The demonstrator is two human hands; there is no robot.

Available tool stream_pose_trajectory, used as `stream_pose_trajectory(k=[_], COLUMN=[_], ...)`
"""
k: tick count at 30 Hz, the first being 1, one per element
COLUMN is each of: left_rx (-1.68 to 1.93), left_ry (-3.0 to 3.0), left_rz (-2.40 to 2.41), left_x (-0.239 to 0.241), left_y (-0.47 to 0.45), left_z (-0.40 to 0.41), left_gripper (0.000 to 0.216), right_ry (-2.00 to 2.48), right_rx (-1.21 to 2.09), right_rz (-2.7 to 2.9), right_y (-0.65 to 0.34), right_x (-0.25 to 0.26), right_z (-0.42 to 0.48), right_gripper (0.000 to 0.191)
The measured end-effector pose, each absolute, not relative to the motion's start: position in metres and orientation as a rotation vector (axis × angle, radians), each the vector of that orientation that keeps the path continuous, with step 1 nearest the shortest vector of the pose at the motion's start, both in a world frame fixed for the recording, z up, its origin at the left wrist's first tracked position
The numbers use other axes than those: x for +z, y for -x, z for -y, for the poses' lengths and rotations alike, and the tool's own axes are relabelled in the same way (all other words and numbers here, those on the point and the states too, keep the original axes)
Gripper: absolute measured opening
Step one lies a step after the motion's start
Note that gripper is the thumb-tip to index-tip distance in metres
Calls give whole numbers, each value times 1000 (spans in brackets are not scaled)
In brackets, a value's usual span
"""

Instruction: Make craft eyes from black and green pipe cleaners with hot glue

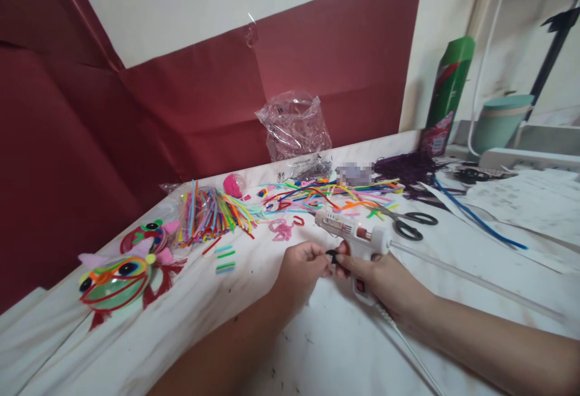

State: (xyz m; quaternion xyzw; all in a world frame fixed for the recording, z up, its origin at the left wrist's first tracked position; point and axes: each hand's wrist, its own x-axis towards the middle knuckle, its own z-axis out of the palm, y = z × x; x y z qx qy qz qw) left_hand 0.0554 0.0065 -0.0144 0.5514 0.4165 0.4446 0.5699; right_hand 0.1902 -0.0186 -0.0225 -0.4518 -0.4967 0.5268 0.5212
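Note:
My right hand (385,281) grips a white hot glue gun (351,234) by its handle, nozzle pointing left, a small orange light on its body. A clear glue stick (475,281) trails out behind it to the right. My left hand (303,266) is closed in a pinch on a small black piece (332,256) held right beside the gun's handle and my right fingertips. Both hands hover low over the white table (344,348).
Two colourful fish-shaped craft figures (122,272) lie at the left. Piles of coloured pipe cleaners (217,212) and strips (326,194) spread behind the hands. Black scissors (410,224), a plastic bag (294,124), a green can (446,94), papers (521,197) and a blue cord (475,218) sit to the right.

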Motion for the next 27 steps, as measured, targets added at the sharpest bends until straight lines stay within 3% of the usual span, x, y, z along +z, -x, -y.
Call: stream_pose_trajectory(k=[8,13,27], left_rx=[1044,1070,1032], left_ry=[-1303,-1320,-1312], left_rz=[-986,-901,-986], left_x=[-17,-22,-15], left_y=[-51,-49,-53], left_z=[-8,-10,-9], left_gripper=[8,19,10], right_ry=[1115,1105,1089], right_rx=[1246,1258,1289], right_rz=[1204,1203,1173], right_y=[-190,-192,-190], right_x=[-18,-18,-25], right_z=[19,17,18], right_gripper=[18,20,16])
